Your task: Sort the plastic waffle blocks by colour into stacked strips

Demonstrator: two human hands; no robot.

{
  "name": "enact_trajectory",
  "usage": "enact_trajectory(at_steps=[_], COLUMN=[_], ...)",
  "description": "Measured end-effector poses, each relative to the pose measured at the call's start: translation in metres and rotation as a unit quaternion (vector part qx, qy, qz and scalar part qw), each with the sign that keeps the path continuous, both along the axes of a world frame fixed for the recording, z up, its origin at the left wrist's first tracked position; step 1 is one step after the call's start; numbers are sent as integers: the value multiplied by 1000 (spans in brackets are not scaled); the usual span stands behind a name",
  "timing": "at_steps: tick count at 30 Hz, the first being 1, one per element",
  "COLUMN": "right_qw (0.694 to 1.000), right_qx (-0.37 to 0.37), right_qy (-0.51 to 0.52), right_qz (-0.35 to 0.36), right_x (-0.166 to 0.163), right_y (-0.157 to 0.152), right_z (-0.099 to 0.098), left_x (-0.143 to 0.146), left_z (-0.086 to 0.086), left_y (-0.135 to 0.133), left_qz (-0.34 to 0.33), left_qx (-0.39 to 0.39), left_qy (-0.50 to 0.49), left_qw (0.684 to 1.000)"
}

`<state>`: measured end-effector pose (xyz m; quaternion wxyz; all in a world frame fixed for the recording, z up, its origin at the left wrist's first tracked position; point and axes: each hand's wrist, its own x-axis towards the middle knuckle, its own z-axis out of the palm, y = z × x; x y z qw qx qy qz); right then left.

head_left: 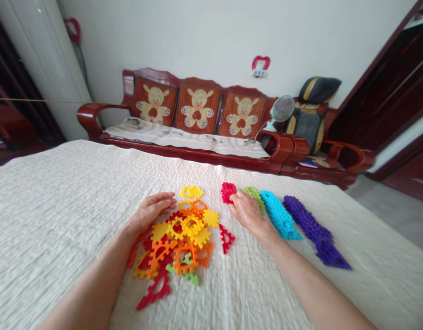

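Observation:
A loose heap of toothed plastic puzzle pieces (178, 240) in yellow, orange, red and a little green lies on the white cloth. My left hand (152, 210) rests at the heap's upper left edge, fingers curved and together, with nothing visibly held. My right hand (244, 208) pinches the red piece (228, 192) that lies on the cloth just left of a green row (255, 196). Beside the green row run a cyan row (279, 215) and a purple row (312, 229). A single red triangle (227, 238) lies between the heap and my right forearm.
A white textured cloth (60, 201) covers the wide surface. Behind it stands a red wooden sofa bench (197, 114) with bear-print cushions, a bag and a small fan at its right end. A dark wooden door (397, 105) is at the right.

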<state>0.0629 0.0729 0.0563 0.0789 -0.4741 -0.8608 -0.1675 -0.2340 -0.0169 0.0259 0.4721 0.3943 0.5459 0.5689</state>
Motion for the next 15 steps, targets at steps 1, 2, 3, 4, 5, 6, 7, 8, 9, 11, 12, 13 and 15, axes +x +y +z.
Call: enact_trajectory(at_steps=[1,2,3,4,5,6,7,8,9,11,12,13,15], right_qw=[1000,1000,1000,1000,1000,999,998,995,990,977,969,960,944], right_qx=[1,1,3,5,6,5,0,-10,-26,-64,-83,-99,-120], right_qy=[-2,-3,0,6,16,31,51,75,103,160,187,210,242], right_qz=[-1,0,1,5,13,27,45,66,88,125,140,155,188], right_x=[0,0,1,1,1,2,1,1,-1,-5,-8,-12,-18], right_y=[0,-1,-1,-2,-3,-4,-5,-7,-9,-13,-16,-19,-24], right_z=[0,1,1,1,1,1,0,-1,-2,-5,-7,-9,-15], left_x=[0,0,0,0,0,0,0,0,0,-1,-2,-3,-5], left_z=[0,-1,-1,0,0,1,2,3,4,5,6,7,9], left_y=[0,0,0,0,0,-1,-1,-1,-1,0,0,0,1], left_qz=[-1,-2,-3,-3,-1,2,5,7,10,16,21,26,34], left_qx=[0,-1,-1,-1,-1,-1,0,-1,0,1,2,5,16], left_qy=[-1,-2,-4,-7,-12,-18,-26,-35,-45,-69,-82,-95,-116], left_qw=[1000,1000,1000,1000,1000,1000,1000,999,999,997,996,995,993])
